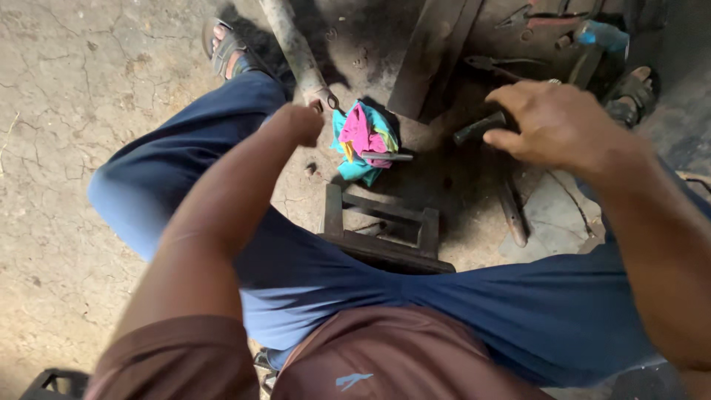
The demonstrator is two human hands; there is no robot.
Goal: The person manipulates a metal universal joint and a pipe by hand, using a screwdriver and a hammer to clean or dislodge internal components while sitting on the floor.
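Reaching toward the dark cylindrical tool [480,127] just right of the pink-and-teal rag [363,142], your right hand [557,122] is hovering over it with fingers spread. Your left hand [300,122], left of the rag, is gripping the rusty pipe's [295,48] end; be keeping that steady.
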